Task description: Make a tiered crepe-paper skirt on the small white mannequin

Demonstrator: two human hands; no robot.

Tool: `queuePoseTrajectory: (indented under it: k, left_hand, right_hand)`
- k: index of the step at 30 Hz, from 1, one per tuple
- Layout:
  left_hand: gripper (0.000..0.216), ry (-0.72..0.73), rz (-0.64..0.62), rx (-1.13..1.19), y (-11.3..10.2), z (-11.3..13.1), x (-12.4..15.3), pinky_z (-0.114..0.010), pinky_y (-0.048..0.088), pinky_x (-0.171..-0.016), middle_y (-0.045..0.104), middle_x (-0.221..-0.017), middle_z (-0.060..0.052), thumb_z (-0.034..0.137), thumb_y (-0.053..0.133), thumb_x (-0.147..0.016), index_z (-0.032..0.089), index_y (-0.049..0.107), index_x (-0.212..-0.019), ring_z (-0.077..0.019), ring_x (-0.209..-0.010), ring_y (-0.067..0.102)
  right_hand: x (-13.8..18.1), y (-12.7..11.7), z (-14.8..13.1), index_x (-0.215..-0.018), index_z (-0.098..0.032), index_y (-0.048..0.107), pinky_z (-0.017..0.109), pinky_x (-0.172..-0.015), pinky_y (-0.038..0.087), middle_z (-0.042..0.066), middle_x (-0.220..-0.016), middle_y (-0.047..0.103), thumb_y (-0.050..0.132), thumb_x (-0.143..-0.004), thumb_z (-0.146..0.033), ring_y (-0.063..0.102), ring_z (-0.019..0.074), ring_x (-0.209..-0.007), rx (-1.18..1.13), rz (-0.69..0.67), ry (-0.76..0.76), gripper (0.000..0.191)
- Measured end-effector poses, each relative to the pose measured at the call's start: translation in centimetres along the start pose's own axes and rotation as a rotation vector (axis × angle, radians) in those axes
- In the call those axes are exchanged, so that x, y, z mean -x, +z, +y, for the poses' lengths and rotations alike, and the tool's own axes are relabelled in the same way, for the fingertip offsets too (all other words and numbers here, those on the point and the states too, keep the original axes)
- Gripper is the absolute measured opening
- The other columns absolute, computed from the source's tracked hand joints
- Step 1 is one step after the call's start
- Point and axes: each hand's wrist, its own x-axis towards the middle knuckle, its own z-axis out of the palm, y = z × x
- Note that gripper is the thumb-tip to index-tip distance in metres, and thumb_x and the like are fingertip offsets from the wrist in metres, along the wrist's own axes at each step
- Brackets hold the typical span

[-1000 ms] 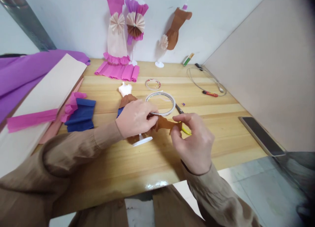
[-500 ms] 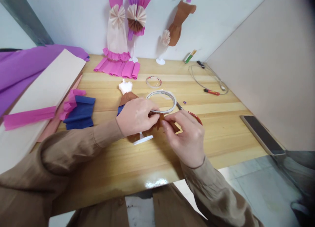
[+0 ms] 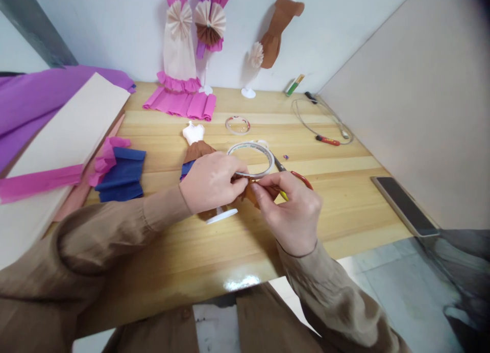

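At the centre of the frame, I watch two bare hands meet over a narrow, crinkled strip of brown crepe paper (image 3: 250, 195) above a pale, glossy wooden table (image 3: 191, 261). The left hand (image 3: 214, 182), entering from the left, pins one end, thumb closed against forefinger; the right hand (image 3: 293, 210) pinches the other part between thumb and fingertip. The rest of the strip is hidden behind the fingers.

Under the left hand lies a small white plastic dress form (image 3: 194, 132), tilted on its side in a brown skirt with a deep-blue band, its round white base (image 3: 222, 216) pointing toward the lower edge. Whether the left palm presses on it, I cannot tell.

A white ring of tape (image 3: 270, 163) sits just beyond the fingertips, with red-handled scissors (image 3: 302, 179) partly behind the right hand.

I judge the strip feather-light, limp and not slippery, but quick to tear or stretch. I would take it flat between fingertip pads, close to the gathered part, with little pull, and steady the dress form at its torso to spare its paper skirt.
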Motion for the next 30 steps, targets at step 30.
queuePoseTrajectory:
  k: [30]
  left_hand:
    - [0.027, 0.052, 0.071, 0.043, 0.03, -0.19, 0.16, -0.029, 0.045, -0.073, 0.071, -0.074, -0.004, 0.023, 0.052, -0.087, 0.017, 0.074, -0.072, -0.0158, -0.072, 0.059]
  right_hand:
    - [-0.17, -0.40, 0.28, -0.071, -0.020, 0.060, 0.025, -0.055, 0.051, -0.003, -0.062, 0.066, 0.067, -0.082, -0.016, 0.060, 0.0118, -0.055, -0.042, 0.036, 0.051, 0.014]
